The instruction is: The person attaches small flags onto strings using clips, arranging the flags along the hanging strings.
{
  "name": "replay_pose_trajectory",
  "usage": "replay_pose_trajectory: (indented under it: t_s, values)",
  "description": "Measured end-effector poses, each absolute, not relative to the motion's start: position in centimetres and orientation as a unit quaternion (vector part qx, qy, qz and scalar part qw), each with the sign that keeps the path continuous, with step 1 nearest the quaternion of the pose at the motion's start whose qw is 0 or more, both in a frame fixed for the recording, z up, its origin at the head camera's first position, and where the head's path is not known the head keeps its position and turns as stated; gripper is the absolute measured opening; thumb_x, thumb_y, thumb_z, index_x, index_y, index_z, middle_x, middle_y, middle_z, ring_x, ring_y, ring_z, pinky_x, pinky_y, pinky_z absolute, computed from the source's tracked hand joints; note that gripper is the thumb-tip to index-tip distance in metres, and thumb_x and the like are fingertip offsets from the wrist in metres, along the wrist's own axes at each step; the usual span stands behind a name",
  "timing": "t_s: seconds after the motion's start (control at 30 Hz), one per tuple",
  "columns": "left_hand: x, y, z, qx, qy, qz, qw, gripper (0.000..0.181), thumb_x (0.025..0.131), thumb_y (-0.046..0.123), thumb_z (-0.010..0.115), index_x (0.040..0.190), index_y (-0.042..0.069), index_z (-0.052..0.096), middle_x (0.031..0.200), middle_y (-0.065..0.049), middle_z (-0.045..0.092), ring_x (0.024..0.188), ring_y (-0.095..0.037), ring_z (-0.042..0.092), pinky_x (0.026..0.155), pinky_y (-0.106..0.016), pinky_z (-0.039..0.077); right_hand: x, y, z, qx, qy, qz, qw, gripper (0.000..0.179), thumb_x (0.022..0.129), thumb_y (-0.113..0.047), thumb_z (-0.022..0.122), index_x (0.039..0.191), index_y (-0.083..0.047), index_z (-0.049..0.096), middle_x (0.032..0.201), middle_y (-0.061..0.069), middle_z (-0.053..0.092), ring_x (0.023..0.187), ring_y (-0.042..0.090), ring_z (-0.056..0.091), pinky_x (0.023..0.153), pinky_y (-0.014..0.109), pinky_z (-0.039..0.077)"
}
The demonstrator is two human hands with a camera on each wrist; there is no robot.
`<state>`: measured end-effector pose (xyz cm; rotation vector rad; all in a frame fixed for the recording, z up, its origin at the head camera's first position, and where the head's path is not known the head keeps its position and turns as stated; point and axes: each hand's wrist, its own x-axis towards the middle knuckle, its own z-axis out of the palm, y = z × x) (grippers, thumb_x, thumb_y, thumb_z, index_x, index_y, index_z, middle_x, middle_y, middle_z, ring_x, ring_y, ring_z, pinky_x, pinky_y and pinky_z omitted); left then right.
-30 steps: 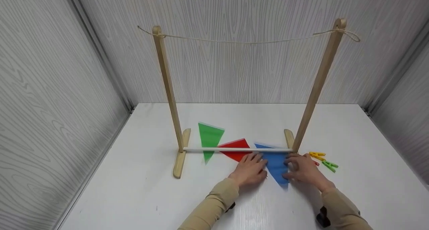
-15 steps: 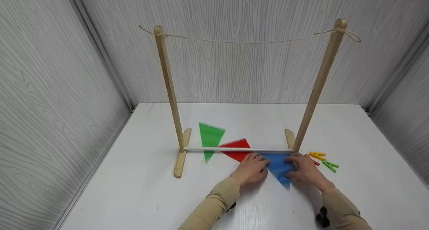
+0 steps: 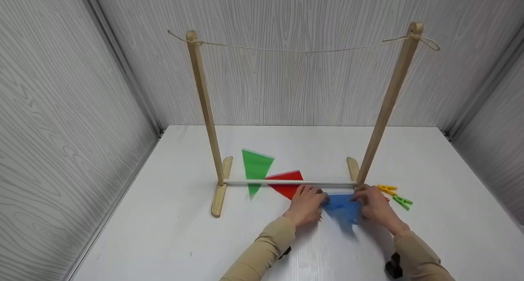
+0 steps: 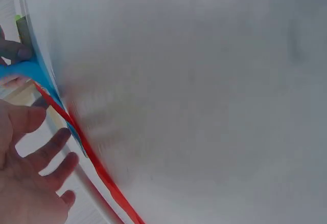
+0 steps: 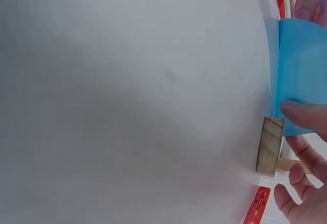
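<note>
The head view looks from high above the near side of the bench (image 3: 143, 215), facing forward and down toward its far edge. Both wrist views face its surface closely, sharing the blue pennant (image 5: 301, 70).

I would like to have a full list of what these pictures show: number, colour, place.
table: 1, white, under everything
walls: 3, whitish with grey grain, back and sides
wooden posts: 2, light brown, left and right
feet: 2, light brown, under posts
rod: 1, white, low between posts
string: 1, beige, tied between post tops
green flag: 1, green, beneath rod
red flag: 1, red, right of green flag
blue flag: 1, blue, right of red flag
clothespins: at least 3; yellow, green, red; on table, right
sleeves: 2, beige, on arms
wrist devices: 2, black, under sleeves
left hand: 1, bare, at blue flag's left part
right hand: 1, bare, pinching blue flag
</note>
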<state>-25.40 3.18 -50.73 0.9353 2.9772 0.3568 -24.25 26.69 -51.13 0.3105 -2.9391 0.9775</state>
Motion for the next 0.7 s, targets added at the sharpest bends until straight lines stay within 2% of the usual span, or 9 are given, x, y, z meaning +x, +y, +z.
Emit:
replay_pose_trajectory:
  t_s: [0.1,0.2,0.33,0.47,0.57,0.7]
  values:
    - [-25.4,3.3,-50.7,0.278,0.953,0.123,-0.017,0.031,0.102,0.020,0.058,0.131,0.023,0.065,0.135,0.000,0.064,0.131,-0.021,0.050,0.118,-0.040,0.036,-24.2,26.7,-51.1,0.097,-0.940,0.326,0.033,0.040,0.075,0.018,0.054,0.094,-0.007,0.078,0.113,0.017,0.065,0.104,0.032,0.052,0.093,0.051,0.045]
    - [-25.5,3.4,-50.7,0.269,0.954,0.129,-0.035,0.030,0.103,0.023,0.056,0.132,0.022,0.064,0.133,0.001,0.065,0.128,-0.020,0.052,0.114,-0.039,0.039,-24.2,26.6,-51.1,0.104,-0.934,0.337,0.062,0.042,0.076,0.019,0.053,0.092,-0.010,0.078,0.109,0.013,0.066,0.099,0.027,0.054,0.087,0.041,0.048]
    - [-25.5,3.2,-50.7,0.261,0.951,0.160,-0.031,0.030,0.103,0.023,0.055,0.132,0.021,0.064,0.133,0.001,0.066,0.125,-0.021,0.053,0.112,-0.040,0.039,-24.1,26.4,-51.2,0.127,-0.913,0.371,0.108,0.047,0.077,0.023,0.052,0.091,-0.013,0.078,0.103,0.007,0.067,0.091,0.013,0.054,0.080,0.024,0.050]
    - [-25.7,3.0,-50.5,0.243,0.944,0.224,-0.006,0.029,0.105,0.021,0.051,0.131,0.017,0.065,0.132,0.000,0.068,0.122,-0.023,0.054,0.111,-0.042,0.039,-24.1,26.2,-51.3,0.157,-0.871,0.437,0.159,0.047,0.076,0.029,0.055,0.094,-0.008,0.078,0.103,0.011,0.069,0.096,-0.003,0.055,0.087,0.007,0.047]
    - [-26.0,2.9,-50.4,0.228,0.935,0.270,0.014,0.029,0.106,0.022,0.049,0.129,0.015,0.065,0.128,-0.001,0.070,0.120,-0.024,0.053,0.109,-0.042,0.037,-24.1,26.0,-51.3,0.170,-0.841,0.476,0.192,0.044,0.075,0.032,0.059,0.094,-0.003,0.077,0.104,0.017,0.069,0.101,-0.010,0.055,0.091,0.002,0.044]
    - [-26.1,2.7,-50.3,0.220,0.921,0.320,0.039,0.031,0.107,0.025,0.047,0.128,0.014,0.065,0.126,-0.003,0.070,0.119,-0.027,0.052,0.104,-0.041,0.036,-24.2,25.6,-51.1,0.180,-0.811,0.508,0.226,0.039,0.074,0.033,0.058,0.092,0.003,0.076,0.102,0.018,0.069,0.101,-0.010,0.058,0.089,0.003,0.048]
